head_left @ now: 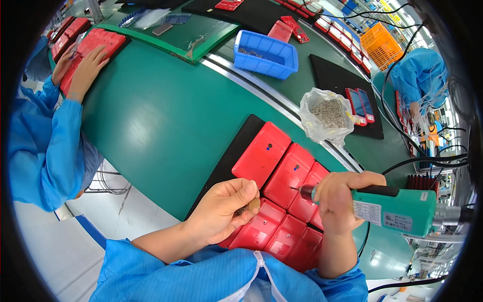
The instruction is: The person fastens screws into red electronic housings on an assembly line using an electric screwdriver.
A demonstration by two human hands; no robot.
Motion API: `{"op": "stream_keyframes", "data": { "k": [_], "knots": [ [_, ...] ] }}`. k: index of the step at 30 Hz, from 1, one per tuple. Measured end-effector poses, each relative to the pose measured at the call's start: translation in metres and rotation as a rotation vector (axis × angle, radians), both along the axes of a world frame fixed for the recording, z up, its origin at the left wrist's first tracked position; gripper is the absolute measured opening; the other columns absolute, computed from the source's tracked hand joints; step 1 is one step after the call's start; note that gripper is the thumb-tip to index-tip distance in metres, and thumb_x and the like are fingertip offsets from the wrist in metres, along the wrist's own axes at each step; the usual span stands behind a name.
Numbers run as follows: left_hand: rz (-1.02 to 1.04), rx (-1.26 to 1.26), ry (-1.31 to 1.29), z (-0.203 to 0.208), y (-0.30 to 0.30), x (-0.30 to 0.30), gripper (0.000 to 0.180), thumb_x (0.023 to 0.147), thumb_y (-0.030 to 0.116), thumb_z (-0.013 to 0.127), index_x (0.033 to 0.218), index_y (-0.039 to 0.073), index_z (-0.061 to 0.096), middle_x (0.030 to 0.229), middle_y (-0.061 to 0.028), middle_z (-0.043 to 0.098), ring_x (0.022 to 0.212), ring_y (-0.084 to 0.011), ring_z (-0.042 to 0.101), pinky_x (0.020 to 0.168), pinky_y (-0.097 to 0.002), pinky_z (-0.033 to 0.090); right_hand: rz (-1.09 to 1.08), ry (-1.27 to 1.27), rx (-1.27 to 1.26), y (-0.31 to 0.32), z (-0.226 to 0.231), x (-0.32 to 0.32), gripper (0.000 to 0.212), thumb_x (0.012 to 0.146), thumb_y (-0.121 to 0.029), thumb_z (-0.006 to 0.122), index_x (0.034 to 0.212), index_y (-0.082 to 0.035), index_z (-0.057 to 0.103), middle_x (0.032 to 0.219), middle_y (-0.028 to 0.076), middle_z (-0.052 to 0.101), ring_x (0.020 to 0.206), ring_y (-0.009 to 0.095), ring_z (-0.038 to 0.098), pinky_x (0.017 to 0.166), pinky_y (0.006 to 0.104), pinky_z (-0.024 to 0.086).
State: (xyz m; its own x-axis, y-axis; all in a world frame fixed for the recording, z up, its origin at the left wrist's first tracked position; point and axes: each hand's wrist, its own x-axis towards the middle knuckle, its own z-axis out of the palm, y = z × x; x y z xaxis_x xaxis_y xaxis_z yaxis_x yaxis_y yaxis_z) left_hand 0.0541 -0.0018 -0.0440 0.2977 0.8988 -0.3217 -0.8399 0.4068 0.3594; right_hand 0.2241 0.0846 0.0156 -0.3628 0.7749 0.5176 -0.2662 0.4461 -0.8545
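My right hand [339,199] is wrapped round a green electric screwdriver [395,209], held level with its bit pointing left. The bit's tip is over a red plastic housing [288,176] with screw holes; I cannot tell whether it touches. My left hand [221,209] is closed, thumb against fingertips, round a small cluster of dark screws [240,211], partly hidden by the fingers. It hovers over the near left of several red housings, laid in rows on a black mat [221,173]. The farthest housing [261,151] lies beyond both hands.
Beyond the metal rail lie a clear bag of small screws [328,113], a blue bin [266,54] and red-framed devices [359,105] on a black mat. Black cables [397,126] hang at right. A co-worker's hands [85,70] work on red housings at left; another person [420,75] is at far right.
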Motion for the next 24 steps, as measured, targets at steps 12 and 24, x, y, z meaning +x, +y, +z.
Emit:
{"op": "stream_keyframes", "data": {
  "k": [12, 24],
  "knots": [
    [-0.089, -0.151, -0.128, 0.006, 0.0, 0.016, 0.025, 0.087, 0.029, 0.048, 0.076, 0.006, 0.049, 0.065, -0.0023, 0.049, 0.051, -0.0062, 0.042, 0.039, -0.0169, 0.029, 0.03, 0.315, 0.193, -0.042, 0.048, -0.018, 0.019, 0.082, -0.011, 0.052, 0.096, -0.008, 0.039, 0.048, -0.003, 0.04, 0.034, 0.004, 0.037, 0.03, 0.0168, 0.03],
    [-0.147, -0.112, -0.136, 0.006, -0.004, 0.011, 0.028, 0.085, 0.033, 0.051, 0.073, 0.007, 0.049, 0.061, -0.0011, 0.049, 0.049, -0.0051, 0.041, 0.039, -0.0164, 0.028, 0.003, 0.279, 0.266, -0.053, 0.046, -0.029, 0.02, 0.082, -0.014, 0.054, 0.092, -0.01, 0.037, 0.048, -0.002, 0.044, 0.034, 0.006, 0.04, 0.03, 0.0174, 0.033]
  ]
}}
